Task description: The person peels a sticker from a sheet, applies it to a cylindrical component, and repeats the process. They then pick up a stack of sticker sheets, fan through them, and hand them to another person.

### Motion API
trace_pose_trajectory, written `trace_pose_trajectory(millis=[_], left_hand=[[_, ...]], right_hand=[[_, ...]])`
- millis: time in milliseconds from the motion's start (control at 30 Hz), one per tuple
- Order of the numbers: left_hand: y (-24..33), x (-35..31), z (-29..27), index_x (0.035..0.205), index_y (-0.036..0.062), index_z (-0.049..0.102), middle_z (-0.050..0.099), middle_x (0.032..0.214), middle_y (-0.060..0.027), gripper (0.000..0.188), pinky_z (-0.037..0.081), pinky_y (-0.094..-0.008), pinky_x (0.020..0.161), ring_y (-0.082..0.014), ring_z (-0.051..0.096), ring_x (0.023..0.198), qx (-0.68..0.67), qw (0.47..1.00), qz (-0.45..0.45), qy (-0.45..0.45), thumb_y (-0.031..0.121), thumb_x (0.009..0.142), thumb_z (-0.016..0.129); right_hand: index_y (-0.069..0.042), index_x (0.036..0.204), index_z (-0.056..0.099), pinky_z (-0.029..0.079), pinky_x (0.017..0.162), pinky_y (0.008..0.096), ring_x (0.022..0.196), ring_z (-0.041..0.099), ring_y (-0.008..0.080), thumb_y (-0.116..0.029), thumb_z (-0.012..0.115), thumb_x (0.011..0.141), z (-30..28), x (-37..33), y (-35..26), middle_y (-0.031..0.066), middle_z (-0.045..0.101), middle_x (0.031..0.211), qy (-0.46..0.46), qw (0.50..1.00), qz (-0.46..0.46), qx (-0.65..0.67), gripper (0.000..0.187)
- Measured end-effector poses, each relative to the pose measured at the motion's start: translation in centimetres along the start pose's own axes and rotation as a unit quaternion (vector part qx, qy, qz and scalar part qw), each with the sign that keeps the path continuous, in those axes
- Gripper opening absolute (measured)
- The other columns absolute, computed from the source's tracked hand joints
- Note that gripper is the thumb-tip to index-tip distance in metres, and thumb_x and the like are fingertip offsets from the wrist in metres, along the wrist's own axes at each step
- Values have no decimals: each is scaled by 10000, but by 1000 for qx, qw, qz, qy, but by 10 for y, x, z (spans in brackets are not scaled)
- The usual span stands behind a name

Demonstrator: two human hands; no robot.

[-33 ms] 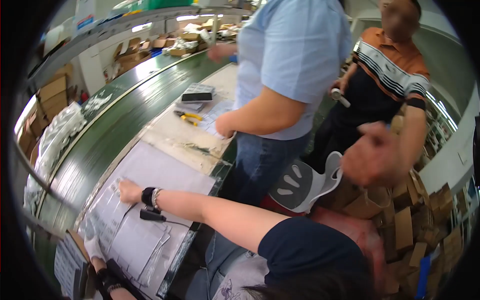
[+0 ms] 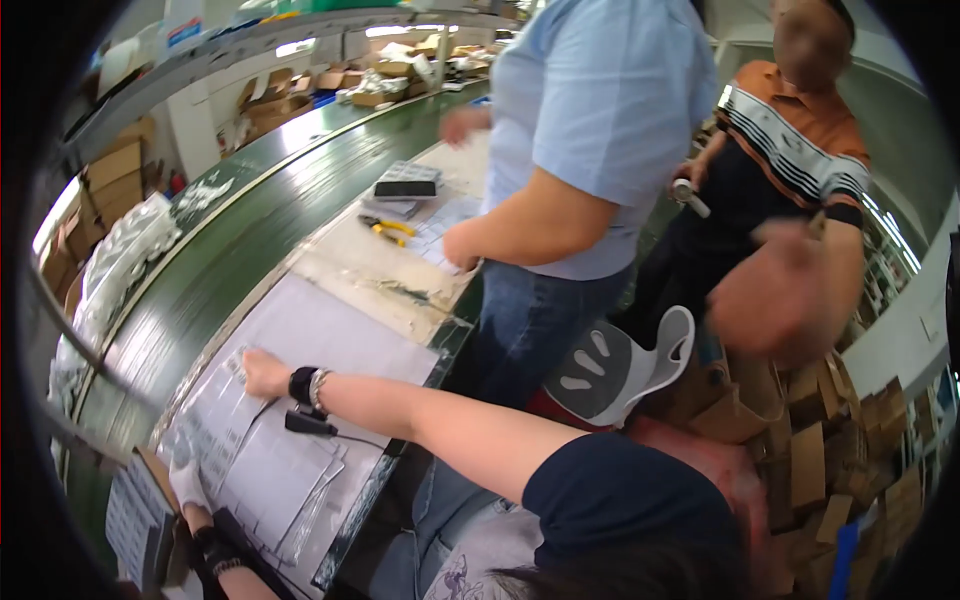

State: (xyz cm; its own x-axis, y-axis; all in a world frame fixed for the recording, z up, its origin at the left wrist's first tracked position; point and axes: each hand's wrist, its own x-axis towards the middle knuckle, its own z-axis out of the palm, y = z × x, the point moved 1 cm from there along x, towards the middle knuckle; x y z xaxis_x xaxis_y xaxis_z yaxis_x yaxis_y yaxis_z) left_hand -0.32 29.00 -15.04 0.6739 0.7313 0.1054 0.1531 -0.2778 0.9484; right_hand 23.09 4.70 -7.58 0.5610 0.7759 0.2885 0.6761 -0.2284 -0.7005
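On the table, a clear plastic bag (image 2: pixel 215 402) with small printed patterns lies between my two hands. My right hand (image 2: pixel 266 375), bare and with a black wristband and a bracelet, is closed at the bag's far end. At its near end my left hand (image 2: pixel 187 484), in a white glove, rests with its fingers stretched along the plastic; the fingertips blend into it. A stack of white sheets in clear plastic (image 2: pixel 270 490) lies just right of the bag. A small black device with a cable (image 2: pixel 308 424) sits beside my right wrist.
A green conveyor belt (image 2: pixel 160 345) runs along the table's far side. Pliers (image 2: pixel 388 230) and a black phone-like slab (image 2: pixel 405 188) lie further up. One person (image 2: pixel 600 130) stands at the table, another (image 2: pixel 790 150) at right, near a grey-white chair (image 2: pixel 600 375) and cardboard boxes (image 2: pixel 810 465).
The whole view has shifted slightly, so most things sit a little further right. The right-hand person's blurred hand has moved. My hands keep their places on the bag.
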Motion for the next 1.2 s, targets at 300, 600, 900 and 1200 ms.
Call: trace_pose_trajectory(millis=[300,600,900,1200], left_hand=[[38,-15,26,1118,-26,528,619,926,-71,343,447,-241,650,-123,559,737,3,998,-60,36,36,788,596],[39,-16,32,1069,-23,540,621,895,-64,300,450,-238,625,-123,559,720,-3,999,-45,-1,67,795,623],[35,-17,24,1037,-19,550,623,873,-58,270,453,-240,612,-114,559,700,-33,998,-55,2,77,796,624],[31,-16,34,1016,-23,550,617,844,-54,247,460,-257,601,-114,555,682,-106,991,-64,-43,68,792,602]], right_hand=[[73,723,610,507,706,422,792,605,388,-39,545,654,6,8,18,269,599,791,-23,993,27,-114,147],[49,713,622,508,687,407,768,614,372,-40,531,669,1,-4,14,255,604,784,-4,988,-6,-156,135],[-1,668,634,509,657,396,737,624,326,-54,550,634,-3,0,-4,187,626,730,-74,966,-74,-236,105],[-40,688,652,516,635,375,725,636,284,-93,571,644,-3,2,7,152,636,740,-53,955,-52,-287,106]])
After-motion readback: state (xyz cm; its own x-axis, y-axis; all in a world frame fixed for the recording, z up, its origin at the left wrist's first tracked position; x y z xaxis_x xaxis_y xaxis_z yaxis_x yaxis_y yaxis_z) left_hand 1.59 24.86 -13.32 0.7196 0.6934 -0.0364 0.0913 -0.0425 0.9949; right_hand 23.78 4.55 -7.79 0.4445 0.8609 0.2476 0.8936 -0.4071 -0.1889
